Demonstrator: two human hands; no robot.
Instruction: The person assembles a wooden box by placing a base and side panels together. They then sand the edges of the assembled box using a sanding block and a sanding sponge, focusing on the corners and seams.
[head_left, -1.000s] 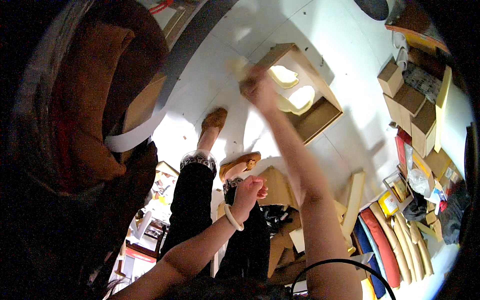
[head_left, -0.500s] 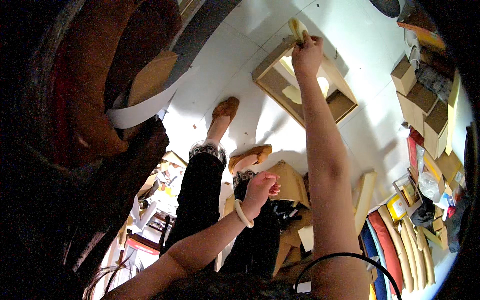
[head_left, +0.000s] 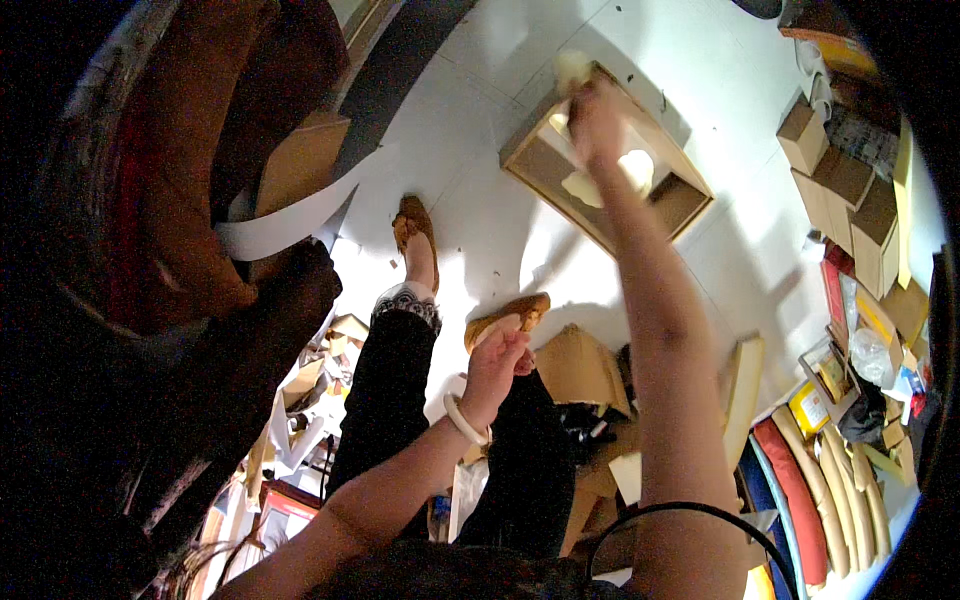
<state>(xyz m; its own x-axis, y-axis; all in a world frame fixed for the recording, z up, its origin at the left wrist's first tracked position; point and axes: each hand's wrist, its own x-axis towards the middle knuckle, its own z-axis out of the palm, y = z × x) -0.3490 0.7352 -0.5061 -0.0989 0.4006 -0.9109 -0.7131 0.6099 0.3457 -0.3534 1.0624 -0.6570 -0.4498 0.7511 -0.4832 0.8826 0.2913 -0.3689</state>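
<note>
pale yellow sponge [head_left: 573,68]; tan cardboard box [head_left: 610,170]; white floor [head_left: 500,220]; black trousers [head_left: 385,400] with patterned cuff; tan-brown shoes [head_left: 412,220]; cream bracelet [head_left: 465,420]; red and beige cushions [head_left: 800,500].
</note>
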